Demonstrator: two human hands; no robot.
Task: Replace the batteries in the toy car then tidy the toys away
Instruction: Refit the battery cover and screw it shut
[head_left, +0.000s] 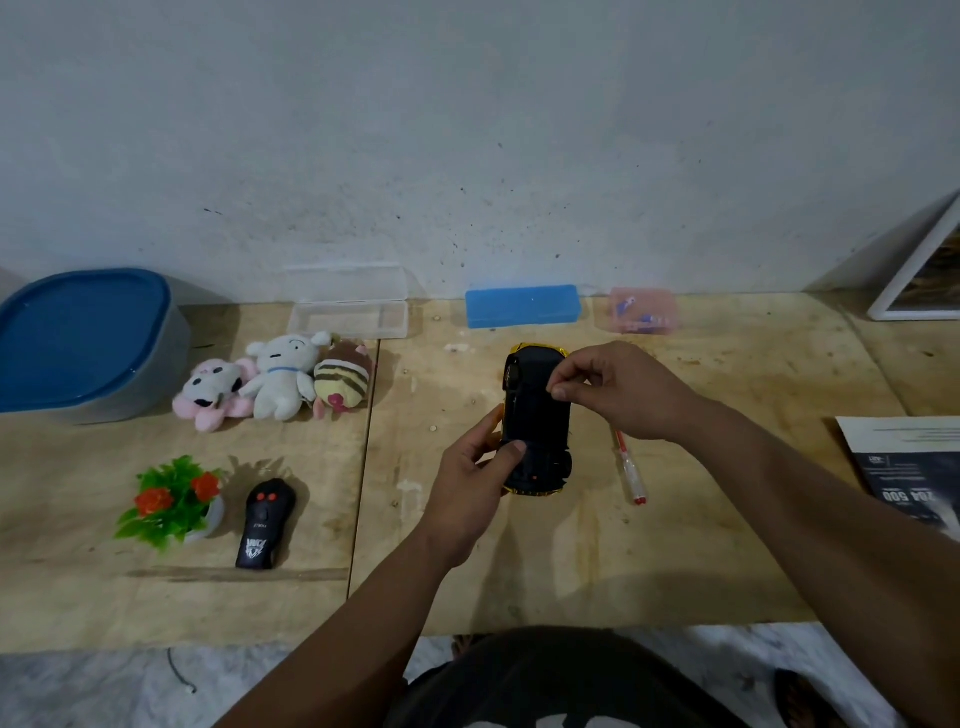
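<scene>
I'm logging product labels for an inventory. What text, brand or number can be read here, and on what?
"500", seen upside down, on the dark printed sheet; the digits before it and the small lines are blurred.
Remote control: white emblem and small word, unreadable.
Toy car underside: no readable text.

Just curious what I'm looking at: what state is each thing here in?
toy car: upside down, held
left hand: gripping the car
right hand: pinching at its underside
clear case: lid open
blue case: closed
blue-lidded tub: lid on
screwdriver: lying flat
</scene>
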